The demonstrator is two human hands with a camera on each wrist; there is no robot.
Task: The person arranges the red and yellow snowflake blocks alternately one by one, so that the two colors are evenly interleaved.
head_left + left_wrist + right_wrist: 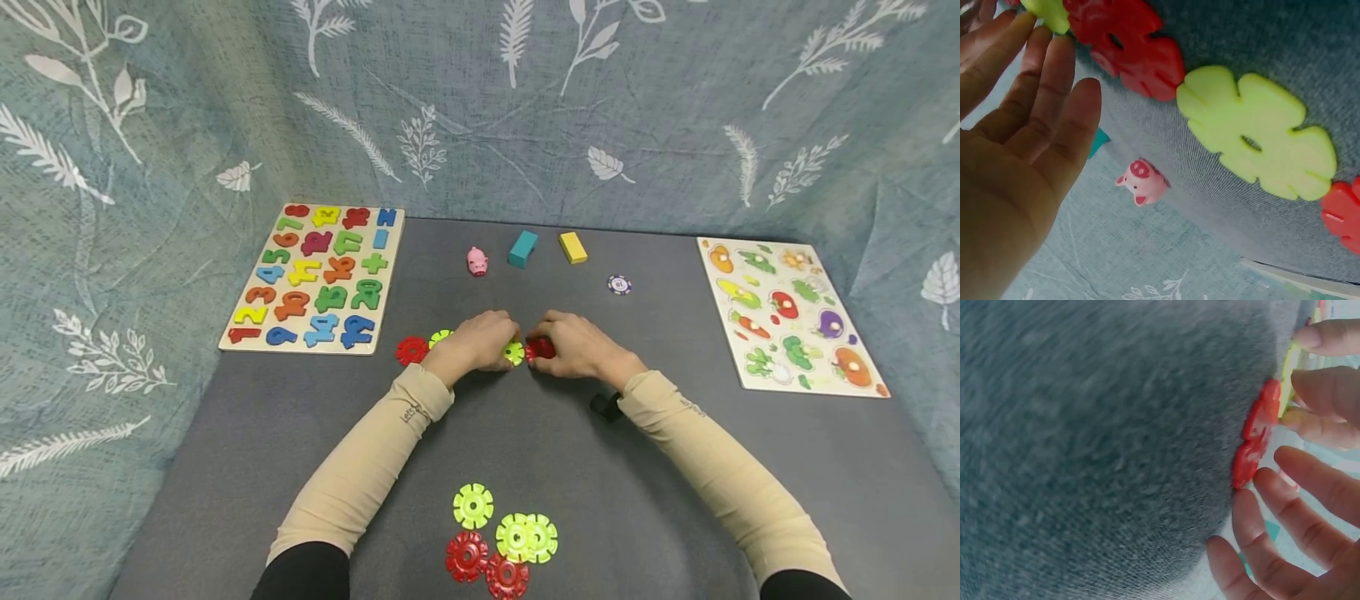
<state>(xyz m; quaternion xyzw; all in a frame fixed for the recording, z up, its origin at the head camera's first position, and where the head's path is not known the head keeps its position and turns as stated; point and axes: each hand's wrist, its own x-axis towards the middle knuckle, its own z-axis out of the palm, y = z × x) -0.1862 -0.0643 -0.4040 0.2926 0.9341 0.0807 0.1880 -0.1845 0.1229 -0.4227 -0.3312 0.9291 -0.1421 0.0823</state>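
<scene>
A row of notched plastic connecting discs lies across the table in front of me. My left hand pinches a yellow-green disc at its edges, covering part of the row. My right hand holds a red disc between thumb and fingers, edge to edge with the yellow-green one. Leftward along the row, the left wrist view has another red disc, a yellow-green disc and a red end disc. In the right wrist view, fingertips sit right at the red disc's rim.
Nearer me lie loose discs, yellow-green and red, some overlapping. Behind the row stand a pink pig, a teal block, a yellow block and a poker chip. A number board and vegetable board flank them.
</scene>
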